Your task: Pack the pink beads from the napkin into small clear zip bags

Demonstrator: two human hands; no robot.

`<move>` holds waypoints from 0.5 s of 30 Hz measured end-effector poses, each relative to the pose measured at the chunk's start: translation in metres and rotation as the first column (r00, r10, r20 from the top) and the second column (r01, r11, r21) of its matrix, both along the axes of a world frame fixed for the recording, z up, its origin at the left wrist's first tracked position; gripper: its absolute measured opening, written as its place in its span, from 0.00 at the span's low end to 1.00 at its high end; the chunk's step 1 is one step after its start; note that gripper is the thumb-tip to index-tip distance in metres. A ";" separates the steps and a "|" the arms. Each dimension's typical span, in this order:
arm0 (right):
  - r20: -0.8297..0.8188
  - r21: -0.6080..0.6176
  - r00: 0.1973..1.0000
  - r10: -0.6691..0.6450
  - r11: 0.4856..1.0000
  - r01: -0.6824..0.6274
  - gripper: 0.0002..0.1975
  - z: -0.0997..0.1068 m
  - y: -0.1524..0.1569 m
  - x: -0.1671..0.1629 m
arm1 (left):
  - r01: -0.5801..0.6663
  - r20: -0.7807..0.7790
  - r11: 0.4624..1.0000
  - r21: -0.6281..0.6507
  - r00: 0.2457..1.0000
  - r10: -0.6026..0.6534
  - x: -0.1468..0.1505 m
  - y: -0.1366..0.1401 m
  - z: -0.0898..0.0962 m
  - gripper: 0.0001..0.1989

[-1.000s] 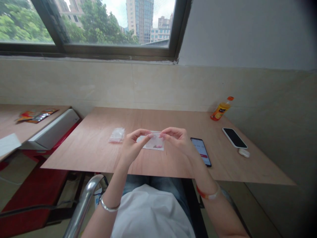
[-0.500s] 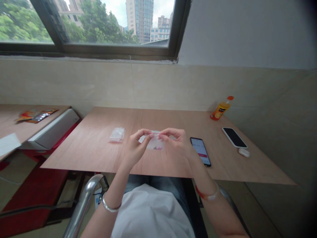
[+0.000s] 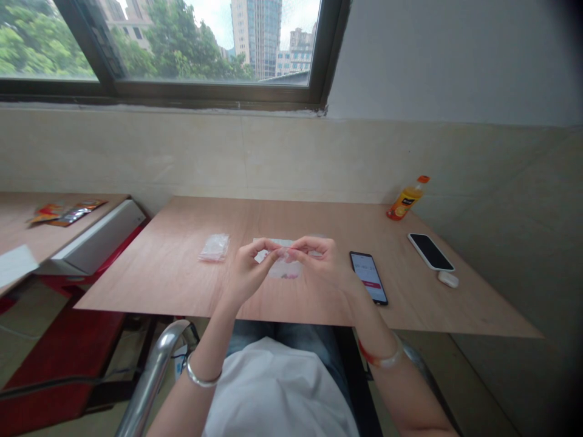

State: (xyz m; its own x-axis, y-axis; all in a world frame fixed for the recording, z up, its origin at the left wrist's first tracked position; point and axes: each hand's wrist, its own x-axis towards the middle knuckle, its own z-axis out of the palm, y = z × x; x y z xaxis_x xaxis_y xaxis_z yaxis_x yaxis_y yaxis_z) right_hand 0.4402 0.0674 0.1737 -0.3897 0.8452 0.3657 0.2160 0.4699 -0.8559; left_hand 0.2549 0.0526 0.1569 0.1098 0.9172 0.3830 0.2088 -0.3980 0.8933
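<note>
My left hand (image 3: 249, 267) and my right hand (image 3: 324, 266) meet over the middle of the wooden table. Between thumb and forefinger, each one pinches the upper edge of a small clear plastic bag (image 3: 283, 271). Small pink bits show at the bag's lower end; what they are is too small to tell. Something white and flat lies behind the fingers, mostly hidden. Left of my hands sits a pile of clear plastic bags (image 3: 215, 247) with pinkish edges. A phone with a lit screen (image 3: 370, 276) lies just right of my right hand.
On the table (image 3: 173, 285), an orange drink bottle (image 3: 404, 200) stands at the back right. Nearer are a dark-screened phone (image 3: 430, 252) and a small white case (image 3: 449, 279). Another table at the left holds shiny packets (image 3: 75, 213) and a white sheet (image 3: 17, 265).
My fingertips have drawn closer together, and the bag's upper edge now looks bunched between them. The pile of bags and the phones stay where they were.
</note>
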 end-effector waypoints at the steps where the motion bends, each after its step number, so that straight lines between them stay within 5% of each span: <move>1: 0.003 -0.002 1.000 0.001 1.000 -0.001 0.11 0.000 0.000 0.000 | 0.009 -0.006 1.000 0.004 1.000 -0.009 -0.001 0.000 -0.001 0.09; 15: 0.084 -0.139 0.993 0.088 0.987 -0.076 0.18 0.000 -0.001 -0.002 | 0.068 -0.083 0.997 -0.029 0.994 -0.070 -0.004 -0.001 -0.002 0.11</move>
State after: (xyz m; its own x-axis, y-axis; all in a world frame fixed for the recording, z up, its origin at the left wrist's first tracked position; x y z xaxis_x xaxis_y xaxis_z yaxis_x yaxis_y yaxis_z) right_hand 0.4385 0.0659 0.1734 -0.4855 0.8485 0.2107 0.2600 0.3702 -0.8918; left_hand 0.2509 0.0520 0.1545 0.2042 0.9159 0.3455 0.2563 -0.3906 0.8842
